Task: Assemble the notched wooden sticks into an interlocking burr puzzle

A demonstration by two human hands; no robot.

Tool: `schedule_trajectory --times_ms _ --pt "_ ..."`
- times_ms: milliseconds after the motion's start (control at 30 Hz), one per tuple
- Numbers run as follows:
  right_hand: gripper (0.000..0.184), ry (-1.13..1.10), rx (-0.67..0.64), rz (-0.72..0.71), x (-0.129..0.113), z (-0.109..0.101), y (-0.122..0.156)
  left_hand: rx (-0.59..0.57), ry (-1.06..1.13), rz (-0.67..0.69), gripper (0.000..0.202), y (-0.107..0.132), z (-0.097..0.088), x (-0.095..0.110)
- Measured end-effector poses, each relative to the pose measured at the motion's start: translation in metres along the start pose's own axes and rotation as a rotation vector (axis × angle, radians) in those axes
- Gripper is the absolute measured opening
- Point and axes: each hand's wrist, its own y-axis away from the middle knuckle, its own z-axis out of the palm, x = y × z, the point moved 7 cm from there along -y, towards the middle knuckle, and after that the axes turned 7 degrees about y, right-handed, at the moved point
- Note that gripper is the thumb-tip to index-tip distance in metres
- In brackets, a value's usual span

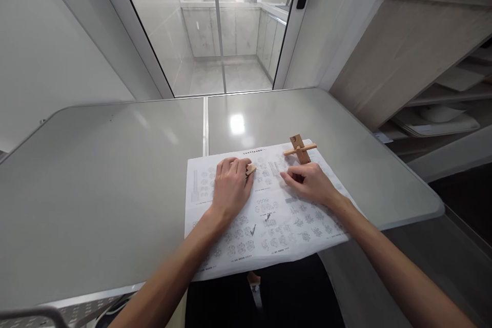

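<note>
A: Desk shot, head cam — two bare forearms reach over a pale grey table (pixel 115 174), seam running down its middle, ceiling light glaring off the top near the far edge.

B: What's under the hands?

A: A white printed sheet (pixel 269 225) w/ rows of small round diagrams & a few pen ticks; its near edge overhangs the table toward the person. Left hand (pixel 230 184) lies knuckles-up on the sheet, fingers curled round a small wooden piece (pixel 250 168) that pokes out at the fingertips.

B: And the right?

A: Right hand (pixel 309 182) rests on the sheet too, fingers drawn together & pointing left; can't tell if they pinch anything. Just beyond it stands a wooden cross-shaped assembly (pixel 301 149): flat upright block w/ a dark mark, a round dowel through it, at the sheet's far right corner.

B: Room?

A: Glass sliding door (pixel 215 25) w/ black handle straight ahead, tiled balcony & cabinets behind it, bright daylight. Plain white wall at left. At right, a light wood shelf unit (pixel 415 51) holding flat white items, close to the table's rounded corner
</note>
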Motion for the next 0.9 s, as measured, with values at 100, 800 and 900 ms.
schedule_trajectory --times_ms 100,800,900 --pt "0.049 -0.009 0.0 -0.006 -0.001 0.0 0.0 0.006 0.024 0.012 0.012 0.0 -0.001 0.002" --pt "0.037 -0.269 -0.081 0.098 -0.036 0.015 0.007 0.015 0.431 0.107 0.032 0.005 -0.011 0.015" --pt "0.025 -0.285 -0.102 0.058 -0.047 0.019 0.004 0.008 0.471 0.121 0.034 0.004 -0.013 0.019"
